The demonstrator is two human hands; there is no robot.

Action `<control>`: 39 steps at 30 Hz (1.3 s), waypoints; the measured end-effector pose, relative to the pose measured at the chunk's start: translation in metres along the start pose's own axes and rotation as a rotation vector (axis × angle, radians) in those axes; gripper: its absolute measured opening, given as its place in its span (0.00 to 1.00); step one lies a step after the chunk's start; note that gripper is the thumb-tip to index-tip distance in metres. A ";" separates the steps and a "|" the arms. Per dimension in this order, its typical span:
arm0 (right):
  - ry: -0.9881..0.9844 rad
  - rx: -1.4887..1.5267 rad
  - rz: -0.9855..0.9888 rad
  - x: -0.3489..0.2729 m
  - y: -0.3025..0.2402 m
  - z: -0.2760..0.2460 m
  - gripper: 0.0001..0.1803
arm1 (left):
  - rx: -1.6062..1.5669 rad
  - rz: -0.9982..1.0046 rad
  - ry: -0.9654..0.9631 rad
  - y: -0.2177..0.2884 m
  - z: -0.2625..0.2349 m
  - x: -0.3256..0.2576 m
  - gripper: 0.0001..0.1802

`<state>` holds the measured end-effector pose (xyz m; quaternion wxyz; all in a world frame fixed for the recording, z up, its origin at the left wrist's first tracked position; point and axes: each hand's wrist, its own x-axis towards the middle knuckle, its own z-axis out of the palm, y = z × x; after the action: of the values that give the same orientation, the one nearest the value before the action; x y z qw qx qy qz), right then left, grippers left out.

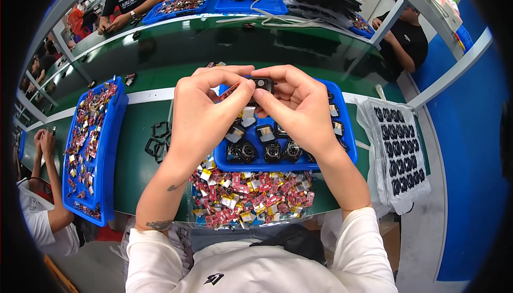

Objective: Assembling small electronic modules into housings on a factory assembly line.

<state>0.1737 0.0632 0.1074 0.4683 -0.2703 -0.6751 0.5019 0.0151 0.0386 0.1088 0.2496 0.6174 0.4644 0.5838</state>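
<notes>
Green bench (160, 127), centre frame | left hand (200, 114) and right hand (299, 108) both pinch small black housing (263, 84) above blue tray (350, 143) | red-yellow parts pile (251, 194) at lower centre | judgement: keep fingertip pinch steady, part level over tray.

Single view only: head-worn fisheye camera, left of pair. Looks steeply down and forward from above person's chest. Very near left hand (206, 114) and right hand (296, 108), raised at frame centre. Forearms enter from lower edge. Green worktop (176, 52) fills middle, its far side towards top. Straight edges bow near rim; dark corners surround round field.
</notes>
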 end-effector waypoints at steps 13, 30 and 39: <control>0.169 -0.083 -0.203 -0.001 0.003 0.001 0.07 | 0.160 0.209 0.033 0.004 0.004 -0.003 0.06; 0.250 -0.120 -0.169 0.000 -0.006 -0.006 0.07 | -0.365 -0.217 -0.199 0.012 0.000 -0.004 0.09; 0.074 0.027 -0.103 0.002 -0.008 -0.018 0.08 | -0.201 -0.156 -0.069 0.005 0.000 0.003 0.13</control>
<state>0.1895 0.0700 0.1167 0.5218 -0.2472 -0.6633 0.4760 0.0164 0.0396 0.1145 0.3705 0.5711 0.4413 0.5847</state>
